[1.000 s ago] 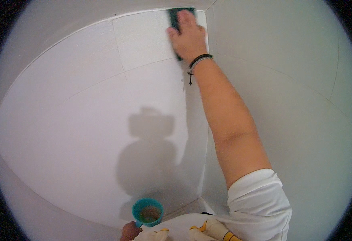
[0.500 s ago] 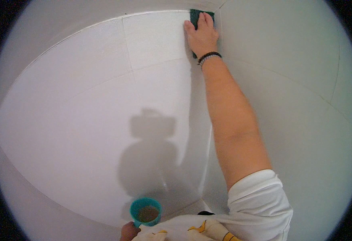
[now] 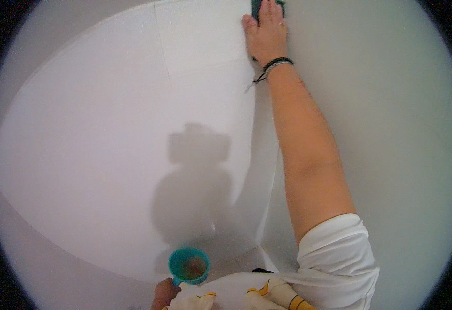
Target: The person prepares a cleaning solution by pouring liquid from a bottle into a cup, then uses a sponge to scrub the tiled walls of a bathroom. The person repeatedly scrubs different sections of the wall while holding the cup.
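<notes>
At the top, my right hand (image 3: pixel 268 35) lies with fingers extended over a dark green scouring pad (image 3: pixel 256 9), pressing it against the white tiled wall (image 3: pixel 200 41) beside the corner. Part of the pad is covered by the fingers and part runs out of the picture. Dark and light bracelets (image 3: pixel 277 64) circle that wrist, with a loose end hanging. Low down, my left hand (image 3: pixel 166 290) is closed around the handle of a teal dipper (image 3: pixel 173 264). Brownish liquid (image 3: pixel 194 267) sits in the dipper, which is upright in front of my shirt.
A second, greyish wall (image 3: pixel 391 129) meets the white one in a vertical corner on the right. My shadow (image 3: pixel 192 201) falls across the white wall. Below, the walls meet the floor (image 3: pixel 241 261), where a small dark shape (image 3: pixel 262 270) shows beside my shirt.
The view has shifted, so the tile seams sit higher. My right hand and the pad appear higher and slightly farther right, fingers straighter. My left hand still holds the dipper.
</notes>
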`<action>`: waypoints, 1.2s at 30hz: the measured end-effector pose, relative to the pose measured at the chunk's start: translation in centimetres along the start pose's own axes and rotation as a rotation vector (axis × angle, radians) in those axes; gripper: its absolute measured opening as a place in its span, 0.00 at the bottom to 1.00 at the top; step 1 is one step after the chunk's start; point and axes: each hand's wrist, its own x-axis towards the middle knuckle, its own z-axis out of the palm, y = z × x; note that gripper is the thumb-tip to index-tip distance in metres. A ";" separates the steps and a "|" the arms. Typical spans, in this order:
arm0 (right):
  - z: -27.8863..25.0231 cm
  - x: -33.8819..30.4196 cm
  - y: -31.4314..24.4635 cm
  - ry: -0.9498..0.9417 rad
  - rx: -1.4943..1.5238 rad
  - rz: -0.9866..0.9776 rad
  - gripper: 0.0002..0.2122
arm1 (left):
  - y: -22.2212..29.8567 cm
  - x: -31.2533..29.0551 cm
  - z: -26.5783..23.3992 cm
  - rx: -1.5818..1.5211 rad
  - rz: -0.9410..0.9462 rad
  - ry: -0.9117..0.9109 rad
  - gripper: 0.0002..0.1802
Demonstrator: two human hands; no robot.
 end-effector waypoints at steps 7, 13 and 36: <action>2.5 -24.1 5.9 -0.178 0.085 -0.074 0.39 | -2.1 -0.5 0.3 0.068 -0.077 -0.106 0.21; -0.9 -43.8 6.6 -0.851 0.004 0.263 0.47 | -4.2 0.6 1.1 0.051 -0.044 -0.141 0.22; -8.0 -61.9 1.1 -0.966 0.044 -0.476 0.32 | -9.0 -2.6 12.6 0.076 -0.077 -0.056 0.19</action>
